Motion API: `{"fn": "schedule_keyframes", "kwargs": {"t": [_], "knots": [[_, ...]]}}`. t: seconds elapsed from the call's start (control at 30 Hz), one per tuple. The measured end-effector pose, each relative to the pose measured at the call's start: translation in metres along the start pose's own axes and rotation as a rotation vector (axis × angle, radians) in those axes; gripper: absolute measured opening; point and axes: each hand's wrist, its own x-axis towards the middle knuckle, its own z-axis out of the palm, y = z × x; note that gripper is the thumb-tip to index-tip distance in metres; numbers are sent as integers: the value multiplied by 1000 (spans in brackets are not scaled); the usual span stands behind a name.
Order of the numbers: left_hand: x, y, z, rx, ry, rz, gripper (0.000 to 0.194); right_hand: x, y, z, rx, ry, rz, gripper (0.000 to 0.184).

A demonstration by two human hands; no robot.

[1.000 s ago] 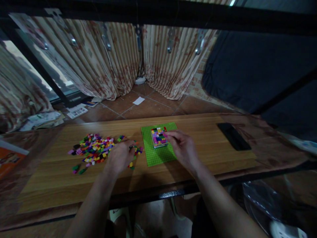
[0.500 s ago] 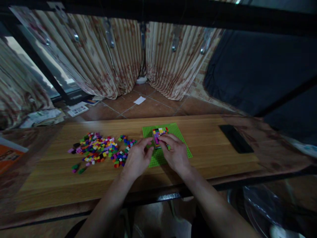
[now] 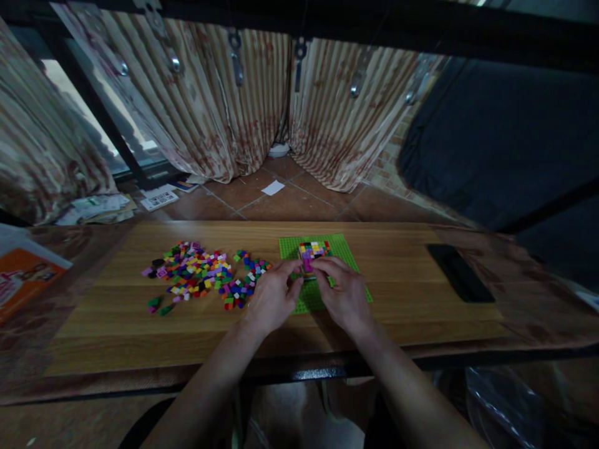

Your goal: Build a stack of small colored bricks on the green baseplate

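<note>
A small block of stacked, many-coloured toy bricks (image 3: 314, 249) stands on a green studded baseplate (image 3: 353, 268). My left hand (image 3: 276, 296) is at the block's left side, thumb and index finger apart, with no object visible between them. From the right, my right hand (image 3: 345, 296) reaches over the block's near part. Its thumb and fingers are pinched close to a magenta area of the bricks; whatever is in the pinch is too small to make out. The hands partly cover the block's near side and the plate's front.
A spread of loose coloured bricks (image 3: 201, 271) lies left of the plate on the wooden board (image 3: 140, 343). A black phone-like slab (image 3: 460, 272) lies at the right. An orange-and-white package (image 3: 28, 274) is at the far left. Striped curtains (image 3: 210, 112) hang behind.
The camera view has shifted, so the scene sits slightly further right. Both hands stay at the brick block, with little visible change in their pose.
</note>
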Motion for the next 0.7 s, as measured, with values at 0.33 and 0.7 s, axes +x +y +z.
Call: {"fn": "schedule_keyframes", "kwargs": {"t": [0.33, 0.7], "knots": [[0, -1, 2, -32, 7, 26, 32, -1, 4, 3, 82, 17, 67, 24], [0, 1, 2, -3, 7, 28, 32, -1, 6, 4, 69, 20, 56, 28]]}}
